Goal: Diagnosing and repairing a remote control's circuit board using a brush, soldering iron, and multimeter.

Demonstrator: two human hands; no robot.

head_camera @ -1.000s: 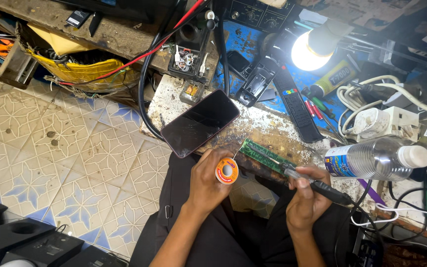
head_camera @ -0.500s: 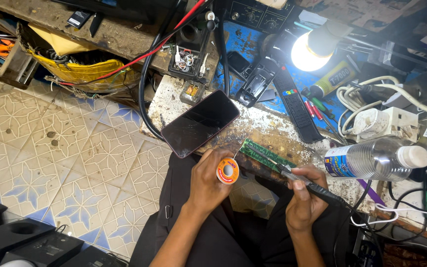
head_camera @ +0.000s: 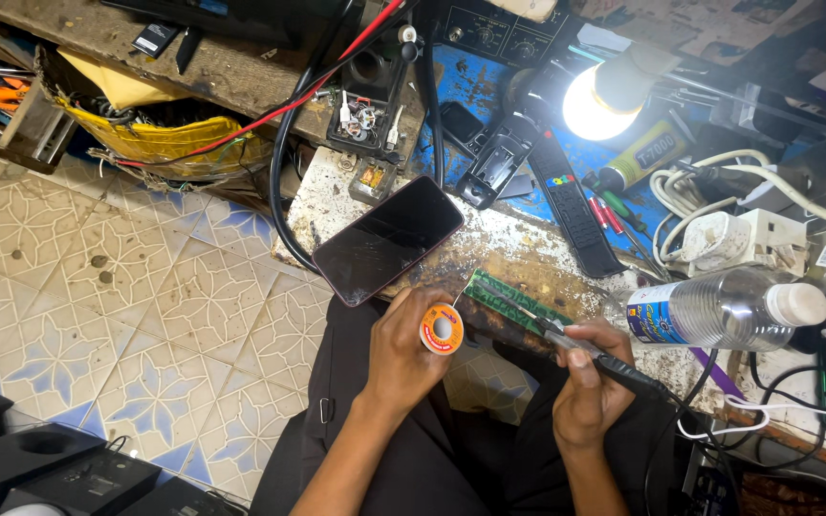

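So compared with a second ago barely anything moved. My right hand (head_camera: 593,377) has tucked the soldering iron (head_camera: 597,352) in a touch closer to me, and the tip now sits right over the green circuit board (head_camera: 516,299) instead of hanging a bit past it. My left hand (head_camera: 403,349) hasn't really budged. My read: I'm lined up and about to feed solder onto the board, nothing has been joined yet as far as I can tell.

Left fingers are wrapped around the little solder spool (head_camera: 442,329), orange rim with a white centre, thumb side pinching it. A thin strand of wire comes off it toward 1 o'clock, heading for the near end of the board. Right fingers are closed around the iron's black handle like a pen, the shaft pointing up toward 10 o'clock.

The board itself lies on the grubby surface (head_camera: 518,244) at the near edge, between my two hands: at about 2 o'clock from the spool, just beside it, and at about 10 o'clock from my right knuckles. Whether the iron tip is actually touching the board, can't say from here.

Other stuff around: a dark phone (head_camera: 389,239) lying screen-up at 11 o'clock from the spool, a clear plastic bottle (head_camera: 724,311) on its side at 2 o'clock from my right hand, and the lit bulb (head_camera: 597,100) way up at 12.
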